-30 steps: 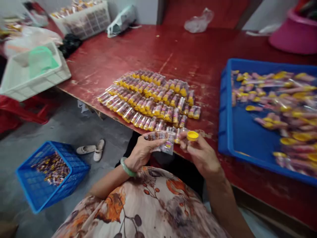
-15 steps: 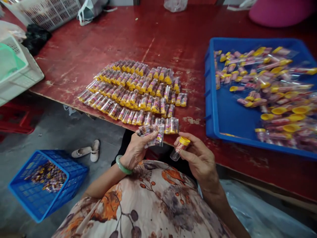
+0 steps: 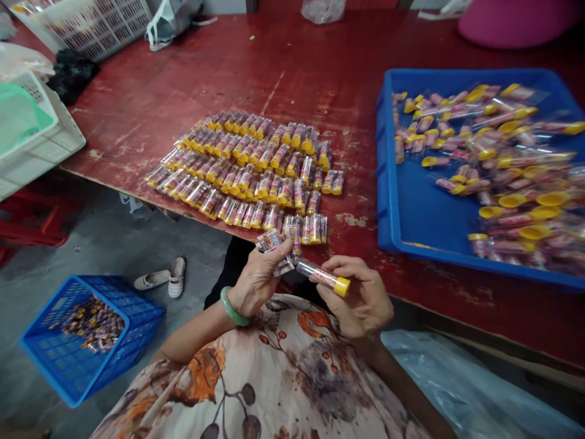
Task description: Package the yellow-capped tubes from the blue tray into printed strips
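Observation:
My left hand [image 3: 259,274], with a green bangle at the wrist, grips several small printed cards [image 3: 273,244] between thumb and fingers. Between the fingers of my right hand [image 3: 359,296] is a clear tube with a yellow cap [image 3: 322,277]; it lies nearly level, cap to the right, its clear end close to the cards. Beyond both hands, rows of filled tubes with yellow caps [image 3: 247,177] lie side by side on the red table [image 3: 192,73]. More capped tubes [image 3: 521,216] lie loose in a blue tray [image 3: 388,201] on the right.
On the floor at the left stands a blue crate [image 3: 141,317] with small tubes inside, near white shoes [image 3: 176,277]. White crates [image 3: 55,137] and a black bag [image 3: 73,73] are at the upper left. A pink object [image 3: 512,24] is at the top right. Clear plastic [image 3: 457,372] lies low right.
The tube in my right hand has turned from steeply tilted, cap up, to nearly level with its clear end toward the cards. The cards have shifted slightly in my left hand.

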The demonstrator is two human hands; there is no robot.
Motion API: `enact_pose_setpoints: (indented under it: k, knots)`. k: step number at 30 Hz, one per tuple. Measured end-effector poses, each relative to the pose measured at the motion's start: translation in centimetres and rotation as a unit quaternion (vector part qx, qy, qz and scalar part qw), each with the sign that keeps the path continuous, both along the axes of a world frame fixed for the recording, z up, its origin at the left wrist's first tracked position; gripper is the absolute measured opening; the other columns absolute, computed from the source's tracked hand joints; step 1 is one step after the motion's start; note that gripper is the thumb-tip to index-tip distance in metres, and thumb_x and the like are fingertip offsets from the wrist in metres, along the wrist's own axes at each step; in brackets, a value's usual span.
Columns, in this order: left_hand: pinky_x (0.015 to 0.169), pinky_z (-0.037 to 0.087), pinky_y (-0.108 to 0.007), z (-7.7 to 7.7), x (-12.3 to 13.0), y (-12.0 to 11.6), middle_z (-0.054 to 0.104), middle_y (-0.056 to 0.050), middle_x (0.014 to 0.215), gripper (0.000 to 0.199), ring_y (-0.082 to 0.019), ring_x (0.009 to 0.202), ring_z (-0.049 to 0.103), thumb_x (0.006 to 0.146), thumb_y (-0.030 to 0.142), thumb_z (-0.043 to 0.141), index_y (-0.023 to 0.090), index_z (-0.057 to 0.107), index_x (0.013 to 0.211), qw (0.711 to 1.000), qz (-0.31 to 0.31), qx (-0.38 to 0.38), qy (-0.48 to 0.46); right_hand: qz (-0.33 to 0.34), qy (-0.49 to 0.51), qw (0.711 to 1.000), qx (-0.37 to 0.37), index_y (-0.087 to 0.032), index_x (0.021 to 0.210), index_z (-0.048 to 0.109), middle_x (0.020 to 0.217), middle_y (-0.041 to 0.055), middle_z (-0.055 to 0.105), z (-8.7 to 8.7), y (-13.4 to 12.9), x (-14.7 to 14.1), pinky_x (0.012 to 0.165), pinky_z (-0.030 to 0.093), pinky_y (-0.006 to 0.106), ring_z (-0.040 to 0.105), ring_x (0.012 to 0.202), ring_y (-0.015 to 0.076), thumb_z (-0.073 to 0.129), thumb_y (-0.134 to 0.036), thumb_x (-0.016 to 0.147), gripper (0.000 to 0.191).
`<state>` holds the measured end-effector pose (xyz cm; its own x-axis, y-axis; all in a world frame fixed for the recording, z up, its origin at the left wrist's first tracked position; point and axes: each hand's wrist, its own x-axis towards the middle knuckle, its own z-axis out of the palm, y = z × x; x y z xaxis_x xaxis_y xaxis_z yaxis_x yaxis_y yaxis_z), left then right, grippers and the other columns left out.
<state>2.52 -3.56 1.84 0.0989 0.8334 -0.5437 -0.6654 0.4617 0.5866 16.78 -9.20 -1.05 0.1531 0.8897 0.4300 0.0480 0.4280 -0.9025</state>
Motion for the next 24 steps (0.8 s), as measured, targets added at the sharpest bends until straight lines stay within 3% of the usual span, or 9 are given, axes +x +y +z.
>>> enact_pose_setpoints:
  k: [6,13,19,24]
  knots:
    - [0.062,0.052,-0.023,0.6,0.2,-0.5,0.073,-0.002,0.082,0.030,-0.012,0.066,0.066,0.061,0.019,0.088,0.013,0.070,0.086,0.999,-0.013,-0.017,-0.027,-0.106,-0.096,0.986,0.089,-0.021,0.103,0.055,0.103,0.0067,0.062,-0.5,0.1,0.1,0.074,0.054,0.036,0.062,0.093,0.0217,0.071,-0.012,0.074,0.035]
    - [0.062,0.051,-0.020,0.5,0.3,-0.4,0.071,0.000,0.076,0.034,-0.010,0.064,0.064,0.057,0.016,0.090,0.013,0.071,0.085,0.999,0.013,-0.020,-0.042,-0.028,-0.145,0.980,0.131,-0.020,0.110,0.057,0.099,0.0066,0.065,0.2,-0.8,0.7,0.066,0.057,0.033,0.066,0.083,0.0196,0.068,-0.010,0.077,0.036]
    - [0.061,0.051,-0.020,1.0,0.4,-0.7,0.072,0.000,0.078,0.028,-0.009,0.063,0.064,0.061,0.016,0.087,0.012,0.071,0.084,0.998,-0.011,-0.010,-0.055,-0.097,-0.173,0.969,0.150,-0.022,0.112,0.057,0.100,0.0054,0.067,-0.6,-0.6,0.4,0.067,0.060,0.035,0.068,0.084,0.0197,0.071,-0.013,0.078,0.038]
    - [0.065,0.056,-0.023,0.5,0.3,-1.0,0.072,0.000,0.081,0.028,-0.012,0.067,0.066,0.063,0.020,0.087,0.014,0.070,0.084,0.999,-0.030,-0.004,-0.040,-0.126,-0.188,0.961,0.159,-0.022,0.113,0.056,0.102,0.0061,0.067,-1.2,-0.7,0.2,0.071,0.061,0.035,0.068,0.087,0.0201,0.075,-0.012,0.075,0.044]
